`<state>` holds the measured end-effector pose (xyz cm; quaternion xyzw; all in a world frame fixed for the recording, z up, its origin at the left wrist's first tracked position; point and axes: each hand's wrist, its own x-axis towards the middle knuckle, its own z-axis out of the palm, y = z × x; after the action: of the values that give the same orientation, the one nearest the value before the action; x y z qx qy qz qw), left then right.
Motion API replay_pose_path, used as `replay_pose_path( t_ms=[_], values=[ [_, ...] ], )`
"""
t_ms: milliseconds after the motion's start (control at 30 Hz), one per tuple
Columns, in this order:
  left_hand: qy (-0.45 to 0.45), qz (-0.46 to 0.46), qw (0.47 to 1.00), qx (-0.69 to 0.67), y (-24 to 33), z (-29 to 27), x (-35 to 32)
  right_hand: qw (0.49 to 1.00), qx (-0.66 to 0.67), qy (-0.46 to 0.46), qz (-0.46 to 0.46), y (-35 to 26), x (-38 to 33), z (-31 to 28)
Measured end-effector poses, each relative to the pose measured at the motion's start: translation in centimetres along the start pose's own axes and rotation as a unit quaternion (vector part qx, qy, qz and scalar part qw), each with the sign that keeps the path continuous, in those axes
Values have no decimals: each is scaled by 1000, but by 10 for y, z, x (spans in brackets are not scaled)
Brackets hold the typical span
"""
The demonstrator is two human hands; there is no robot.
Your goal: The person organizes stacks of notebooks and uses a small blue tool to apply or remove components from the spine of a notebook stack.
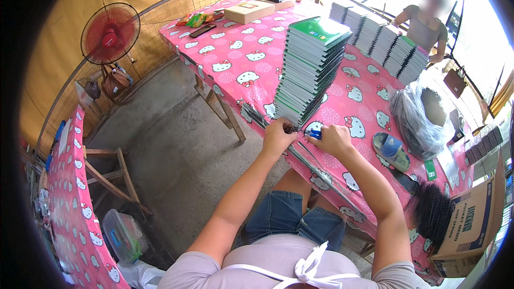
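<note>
A tall, leaning stack of spiral-bound notebooks [308,75] stands near the edge of the pink table, a green cover on top and black coils along its right side. At the foot of this stack, my left hand [278,138] is closed, its fingertips pinching a small dark piece that I cannot make out clearly. My right hand [334,140] grips blue-handled pliers [314,134], which point left toward the left fingertips. Their jaws are too small to read.
More notebook stacks [383,43] line the far right, beside a co-worker [425,24]. To the right lie a clear plastic bag [417,120], a blue slipper-shaped item [391,151], black coils [432,210] and a cardboard box [468,222]. A red fan [110,35] stands at left.
</note>
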<state>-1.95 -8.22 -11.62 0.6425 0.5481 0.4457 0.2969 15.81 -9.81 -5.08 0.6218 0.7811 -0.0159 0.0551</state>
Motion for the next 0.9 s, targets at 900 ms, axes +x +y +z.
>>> replay_pose_path(
  t_ms=[900],
  values=[
    [-177, -232, 903, -317, 39, 20, -26, 691, 712, -11, 122, 96, -32, 39]
  ],
)
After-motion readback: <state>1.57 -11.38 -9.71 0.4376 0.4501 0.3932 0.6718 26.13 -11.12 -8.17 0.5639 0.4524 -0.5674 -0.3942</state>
